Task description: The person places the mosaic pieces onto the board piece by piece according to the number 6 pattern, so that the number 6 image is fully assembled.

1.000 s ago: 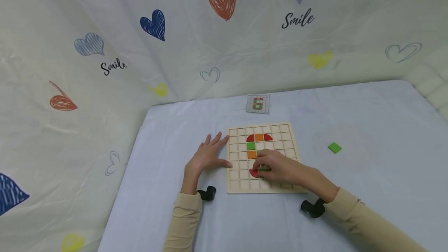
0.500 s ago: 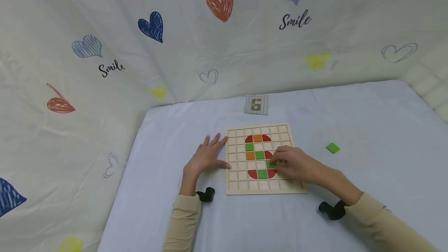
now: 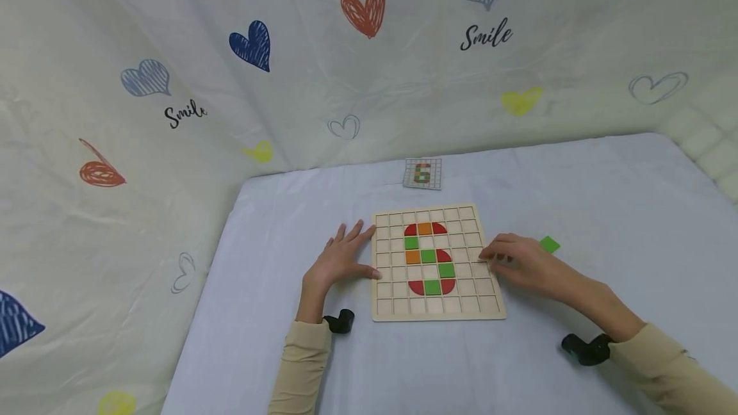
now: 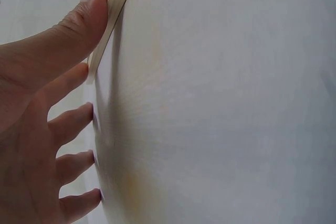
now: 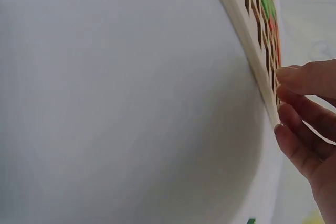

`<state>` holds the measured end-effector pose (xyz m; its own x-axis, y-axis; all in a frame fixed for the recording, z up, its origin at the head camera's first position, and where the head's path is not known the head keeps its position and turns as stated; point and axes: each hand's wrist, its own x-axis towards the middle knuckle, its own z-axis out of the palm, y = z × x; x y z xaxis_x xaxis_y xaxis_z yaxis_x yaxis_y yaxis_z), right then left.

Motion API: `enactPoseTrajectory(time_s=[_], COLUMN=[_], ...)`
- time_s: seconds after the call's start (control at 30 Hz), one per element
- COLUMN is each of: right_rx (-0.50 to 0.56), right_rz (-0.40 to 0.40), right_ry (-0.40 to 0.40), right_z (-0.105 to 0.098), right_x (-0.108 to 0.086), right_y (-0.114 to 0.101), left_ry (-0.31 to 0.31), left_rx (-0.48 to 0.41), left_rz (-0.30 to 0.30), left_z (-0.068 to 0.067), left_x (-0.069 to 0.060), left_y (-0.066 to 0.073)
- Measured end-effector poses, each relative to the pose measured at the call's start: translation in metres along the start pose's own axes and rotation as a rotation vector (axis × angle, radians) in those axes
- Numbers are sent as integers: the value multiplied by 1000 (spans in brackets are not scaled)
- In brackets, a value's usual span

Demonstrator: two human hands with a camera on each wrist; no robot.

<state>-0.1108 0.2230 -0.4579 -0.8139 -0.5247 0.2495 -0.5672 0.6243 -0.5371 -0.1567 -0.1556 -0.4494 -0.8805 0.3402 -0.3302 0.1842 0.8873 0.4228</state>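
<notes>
A wooden grid board (image 3: pixel 398 306) lies on the table, with red quarter-round, orange and green square tiles in its cells. My left hand (image 3: pixel 340 258) rests spread on the cloth, its thumb and forefinger touching the board's left edge. At the right edge is my right hand (image 3: pixel 521 261), fingers loosely bent and no tile visible in them. In the right wrist view, the right fingers (image 5: pixel 302 116) are by the board's rim. Partly hidden behind that hand, a loose green tile (image 3: pixel 550 244) lies on the cloth. The green tile (image 3: pixel 446 270) on the board's right side sits in its cell.
Behind the board lies a small pattern card (image 3: pixel 423 173) with a coloured figure on a grid. White cloth covers the table (image 3: pixel 300 210). A curtain printed with hearts (image 3: pixel 363 10) hangs along the back and left. Each wrist carries a black camera (image 3: pixel 587 349).
My right hand has moved right, from the board's middle to its right edge. More tiles show in the cells than a second ago, including a green one on the right. The left hand stays put.
</notes>
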Motion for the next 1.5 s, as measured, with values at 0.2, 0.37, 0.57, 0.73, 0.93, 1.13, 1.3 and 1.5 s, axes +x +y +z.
enactPoseTrajectory(time_s=[0.2,0.37,0.57,0.73,0.93,1.13,1.3,1.5], right_rx=[-96,-169,-229,-266,-292,-294,-278,-240], right_rz=[6,10,-19,-2,-9,9,36,55], right_ry=[67,110,167,142,113,93,87,112], right_z=[-10,-16,-21,-30,-39,-43,-43,-43], right_x=[-11,-17,-23,-25,-33,-41,-43,-43], right_y=[14,25,41,53,65,73,74,72], left_ry=[-5,-1,0,-3,-1,3,1,1], left_rx=[0,-7,-3,-11,-5,-11,-15,-16], left_rz=[-3,2,6,-4,-1,-3,-3,-2], left_z=[0,0,2,1,1,1,0,0], left_x=[0,-1,1,0,1,1,0,-1], left_y=[1,0,-2,-1,-1,-1,0,1])
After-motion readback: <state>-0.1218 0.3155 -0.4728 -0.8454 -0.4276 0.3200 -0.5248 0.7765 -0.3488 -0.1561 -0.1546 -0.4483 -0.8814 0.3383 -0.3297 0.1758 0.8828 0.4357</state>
